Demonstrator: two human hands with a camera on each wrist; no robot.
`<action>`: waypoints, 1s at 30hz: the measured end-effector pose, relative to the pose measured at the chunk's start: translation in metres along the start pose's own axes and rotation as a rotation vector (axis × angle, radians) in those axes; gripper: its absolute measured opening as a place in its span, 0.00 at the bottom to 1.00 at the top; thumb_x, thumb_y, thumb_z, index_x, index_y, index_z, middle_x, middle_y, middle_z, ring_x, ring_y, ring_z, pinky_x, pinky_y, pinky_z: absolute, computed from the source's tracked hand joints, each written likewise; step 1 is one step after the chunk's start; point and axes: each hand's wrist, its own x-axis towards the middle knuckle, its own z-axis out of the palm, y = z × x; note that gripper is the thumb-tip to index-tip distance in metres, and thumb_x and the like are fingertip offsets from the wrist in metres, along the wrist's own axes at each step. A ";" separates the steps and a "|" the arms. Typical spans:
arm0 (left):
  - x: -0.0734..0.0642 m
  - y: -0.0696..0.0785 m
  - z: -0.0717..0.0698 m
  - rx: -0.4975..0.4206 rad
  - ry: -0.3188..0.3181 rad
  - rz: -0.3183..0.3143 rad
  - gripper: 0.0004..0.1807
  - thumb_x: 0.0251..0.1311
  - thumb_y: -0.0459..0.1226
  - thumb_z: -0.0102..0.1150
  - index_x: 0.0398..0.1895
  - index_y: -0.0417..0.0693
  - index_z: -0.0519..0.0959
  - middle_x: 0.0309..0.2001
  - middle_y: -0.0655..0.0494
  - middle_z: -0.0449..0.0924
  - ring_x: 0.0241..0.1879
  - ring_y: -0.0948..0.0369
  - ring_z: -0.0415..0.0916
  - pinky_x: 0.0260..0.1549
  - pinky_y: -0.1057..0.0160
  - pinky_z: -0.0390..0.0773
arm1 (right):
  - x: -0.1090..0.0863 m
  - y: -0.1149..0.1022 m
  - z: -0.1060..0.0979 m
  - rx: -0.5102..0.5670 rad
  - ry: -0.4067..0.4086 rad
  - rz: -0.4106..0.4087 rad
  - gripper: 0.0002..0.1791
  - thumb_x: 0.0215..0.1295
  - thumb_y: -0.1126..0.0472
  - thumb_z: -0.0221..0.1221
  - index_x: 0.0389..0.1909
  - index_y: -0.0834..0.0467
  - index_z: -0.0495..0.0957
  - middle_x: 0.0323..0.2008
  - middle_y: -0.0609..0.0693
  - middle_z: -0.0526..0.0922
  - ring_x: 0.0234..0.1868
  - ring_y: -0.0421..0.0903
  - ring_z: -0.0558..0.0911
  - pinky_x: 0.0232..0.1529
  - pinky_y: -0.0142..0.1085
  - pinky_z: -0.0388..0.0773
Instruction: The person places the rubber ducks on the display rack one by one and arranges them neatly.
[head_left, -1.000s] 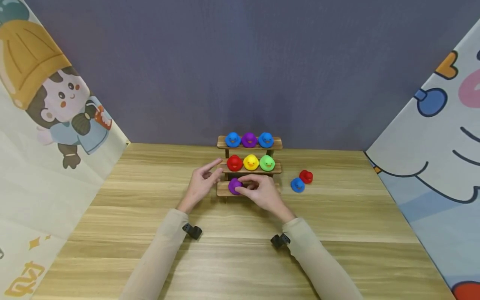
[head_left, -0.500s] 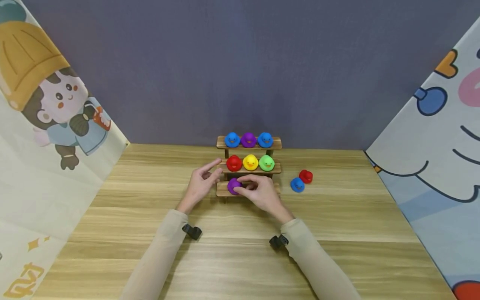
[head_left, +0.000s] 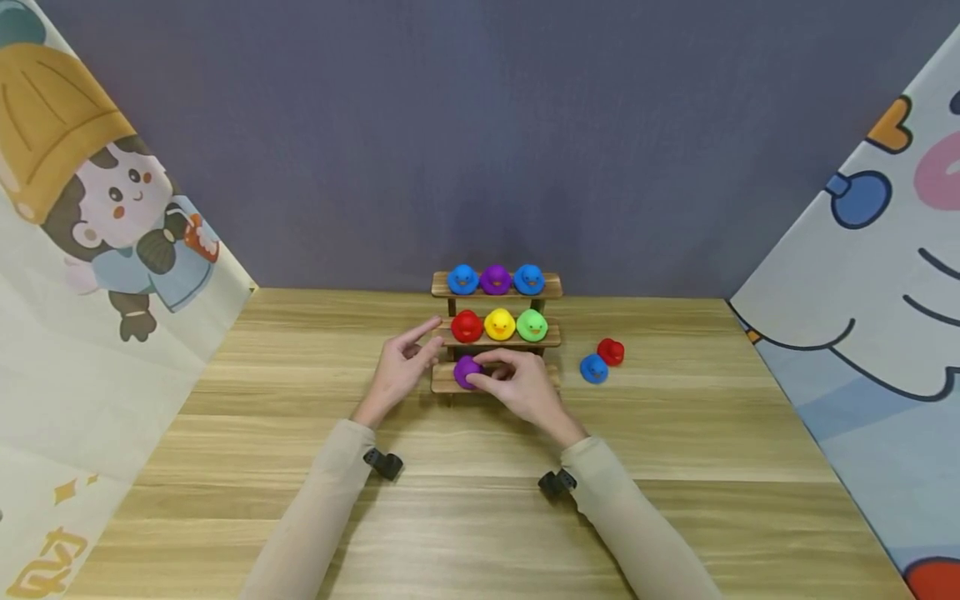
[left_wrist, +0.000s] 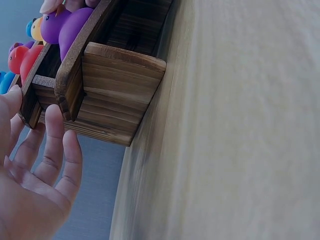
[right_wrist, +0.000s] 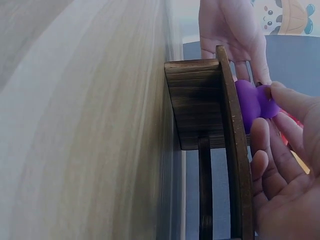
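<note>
On the bottom step of a wooden three-tier stand (head_left: 442,379), a purple rubber duck (head_left: 465,372) sits at the left end. My right hand (head_left: 525,390) pinches that duck between thumb and fingers; in the right wrist view the purple duck (right_wrist: 247,102) rests against the step. Beside the stand's left end is my left hand (head_left: 401,371), its fingers extended. The left wrist view has those fingertips (left_wrist: 54,114) right at the step ends. Red (head_left: 467,327), yellow (head_left: 499,324) and green (head_left: 532,325) ducks line the middle step.
The top step bears a blue duck (head_left: 462,280), a purple duck (head_left: 496,280) and another blue duck (head_left: 528,280). Right of the stand, a red duck (head_left: 611,352) and a blue duck (head_left: 594,368) lie on the wooden table (head_left: 480,517). A grey-blue wall (head_left: 480,150) rises behind.
</note>
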 end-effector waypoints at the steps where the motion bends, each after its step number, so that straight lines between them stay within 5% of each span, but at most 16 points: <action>1: 0.000 0.000 0.000 -0.003 0.000 0.001 0.24 0.77 0.40 0.63 0.73 0.48 0.78 0.66 0.41 0.83 0.34 0.67 0.84 0.39 0.65 0.86 | 0.000 0.001 -0.001 0.009 0.002 -0.001 0.16 0.63 0.51 0.77 0.50 0.52 0.91 0.39 0.48 0.93 0.31 0.41 0.85 0.29 0.32 0.81; 17: 0.000 0.001 0.000 -0.027 -0.002 0.004 0.25 0.77 0.39 0.63 0.73 0.46 0.77 0.75 0.46 0.75 0.34 0.68 0.84 0.40 0.66 0.86 | -0.003 0.012 -0.028 0.130 0.011 0.005 0.14 0.67 0.59 0.73 0.50 0.62 0.90 0.47 0.56 0.92 0.35 0.42 0.87 0.35 0.30 0.83; 30: 0.000 -0.001 0.000 -0.024 0.001 -0.001 0.25 0.77 0.39 0.62 0.74 0.46 0.77 0.72 0.44 0.78 0.34 0.67 0.84 0.37 0.69 0.84 | -0.014 0.022 -0.053 0.053 0.075 0.040 0.12 0.68 0.53 0.73 0.48 0.54 0.91 0.44 0.50 0.93 0.36 0.43 0.86 0.37 0.31 0.82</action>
